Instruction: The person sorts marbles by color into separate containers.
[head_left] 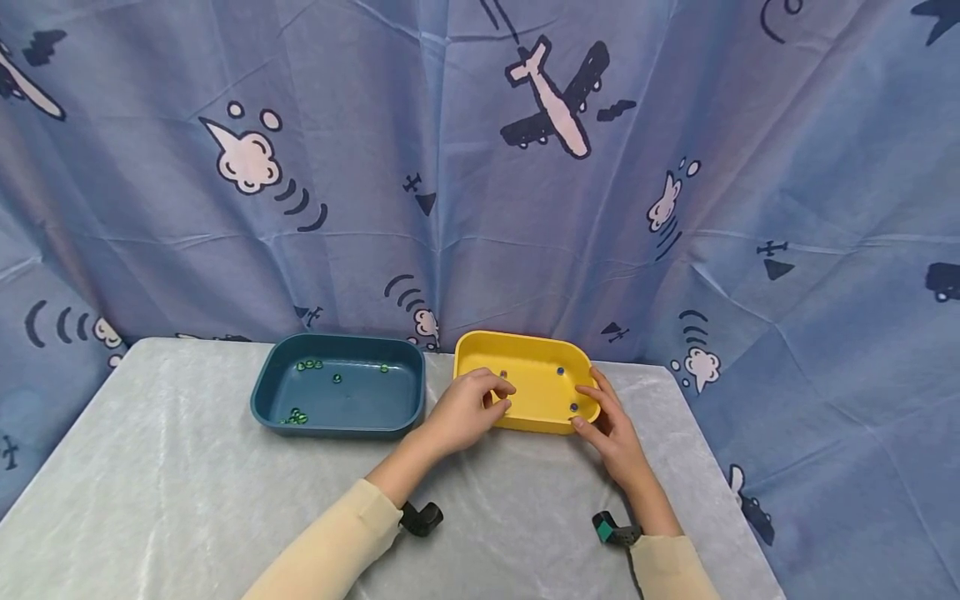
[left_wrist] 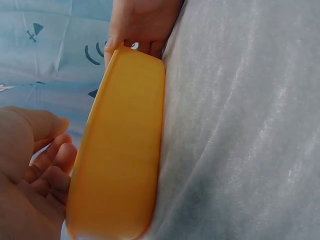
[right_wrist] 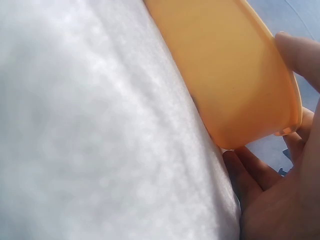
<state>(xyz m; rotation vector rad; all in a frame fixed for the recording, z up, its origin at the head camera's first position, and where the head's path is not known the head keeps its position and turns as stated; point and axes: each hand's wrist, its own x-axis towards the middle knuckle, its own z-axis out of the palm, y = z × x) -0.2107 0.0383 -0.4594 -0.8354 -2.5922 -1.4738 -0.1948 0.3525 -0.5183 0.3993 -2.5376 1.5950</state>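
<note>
A yellow tray [head_left: 536, 423] stands on the table with a few small glass beads in it. Two are blue, one bead [head_left: 560, 371] toward the back and another bead [head_left: 573, 407] by the right end; a duller bead [head_left: 503, 374] lies near my left fingers. My left hand [head_left: 467, 408] hovers over the tray's left end, fingers loosely bent and thumb apart from the index finger, with nothing visible between them. At the opposite end my right hand [head_left: 617, 433] grips the tray, thumb at the near rim and fingers around the outside wall.
To the left sits a teal tray [head_left: 341, 432] holding several green glass beads [head_left: 298, 417], some clustered in its near left corner. A grey cloth [head_left: 187, 500] covers the table. Directly behind hangs a blue printed curtain [head_left: 360, 208].
</note>
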